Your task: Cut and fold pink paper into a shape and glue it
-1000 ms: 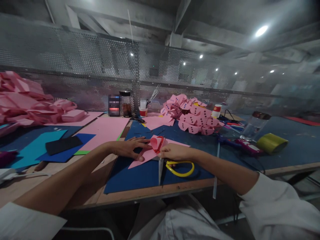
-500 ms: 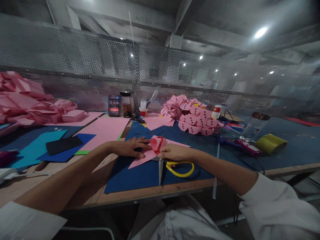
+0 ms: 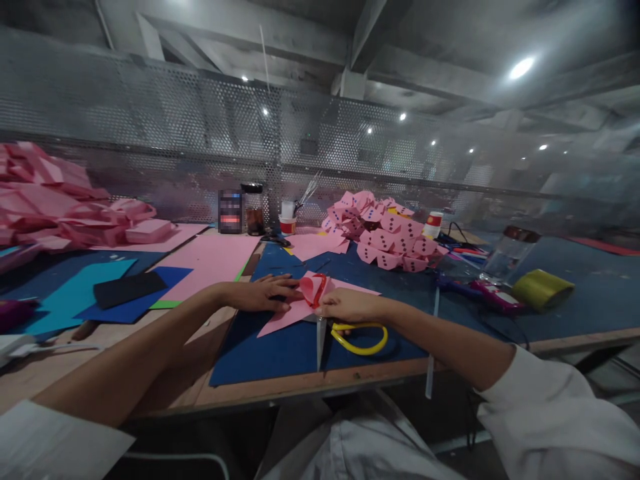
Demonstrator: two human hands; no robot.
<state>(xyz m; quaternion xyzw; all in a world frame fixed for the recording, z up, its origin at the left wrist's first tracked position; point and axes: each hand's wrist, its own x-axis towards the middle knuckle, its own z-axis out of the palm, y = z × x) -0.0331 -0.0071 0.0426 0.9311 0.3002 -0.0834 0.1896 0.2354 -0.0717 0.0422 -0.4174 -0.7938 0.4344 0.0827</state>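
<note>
The pink paper (image 3: pixel 291 317) lies on a blue mat (image 3: pixel 265 357) on the surface (image 3: pixel 200 363), directly between the fingers of the two hands, with part of it curled up just beside the right fingertips. The fingers of the left hand (image 3: pixel 263 293) are spread and laid flat, their tips reaching onto the paper's left side. The fingers of the right hand (image 3: pixel 353 305) are drawn in tight, thumb against forefinger, and seem to pinch the base of the curl beside a red strip (image 3: pixel 321 287); the exact contact is hidden. Nearer the body than the right fingers are the scissors (image 3: pixel 321 341), a blade pointing toward the near edge and a yellow loop under the palm; whether some lower fingers rest in that loop, I cannot tell. Beyond the right fingers, well apart, sits a heap of dotted pink pieces (image 3: pixel 390 240). The paper looks light, thin and springy: the curl would likely open if released and crease if squeezed hard. A flat left palm suits the lying part, while the best hold on the curl is a light pinch at its base, fingertips clear of the blade.
</note>
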